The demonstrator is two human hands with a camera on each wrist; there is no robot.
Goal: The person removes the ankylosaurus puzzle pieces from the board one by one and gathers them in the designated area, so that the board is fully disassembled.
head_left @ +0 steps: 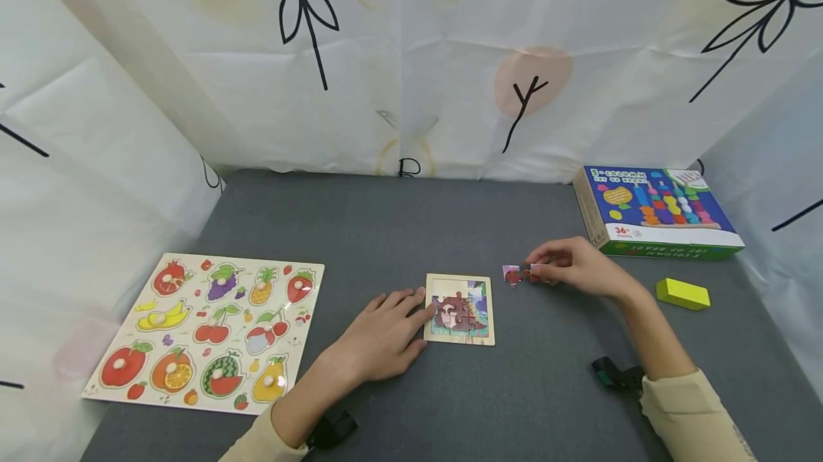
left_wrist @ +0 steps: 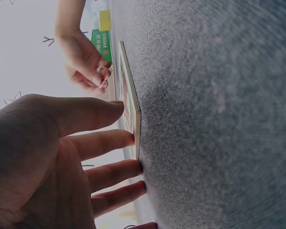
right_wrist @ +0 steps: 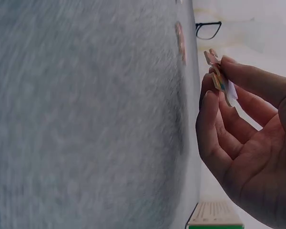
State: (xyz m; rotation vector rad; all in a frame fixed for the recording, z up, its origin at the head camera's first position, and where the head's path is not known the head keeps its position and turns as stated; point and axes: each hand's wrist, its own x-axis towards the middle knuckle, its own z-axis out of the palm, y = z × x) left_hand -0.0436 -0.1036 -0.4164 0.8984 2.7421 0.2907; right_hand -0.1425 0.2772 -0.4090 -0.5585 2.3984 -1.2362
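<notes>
White cloth printed with black line-drawn plants hangs behind and beside a dark grey table (head_left: 398, 226). Near the middle of the table, in front of you, a small wooden puzzle tray (head_left: 459, 278) lies flat, holding interlocking brown, green and purple pieces. Your left hand (head_left: 384, 333) is palm down with fingers spread and nearly straight, gripping nothing; a fingertip touches the tray's left side. To the tray's right, your right hand (head_left: 575, 268) pinches a puzzle piece (right_wrist: 221, 81) between thumb and curled fingers, raised off the table; you cannot tell whether a second is tucked against it. A loose reddish piece (head_left: 511, 275) lies between that hand and the tray. A fruit board (head_left: 241, 259) lies far left; a colourful box (head_left: 662, 212) and yellow block (head_left: 683, 294) sit at right.
</notes>
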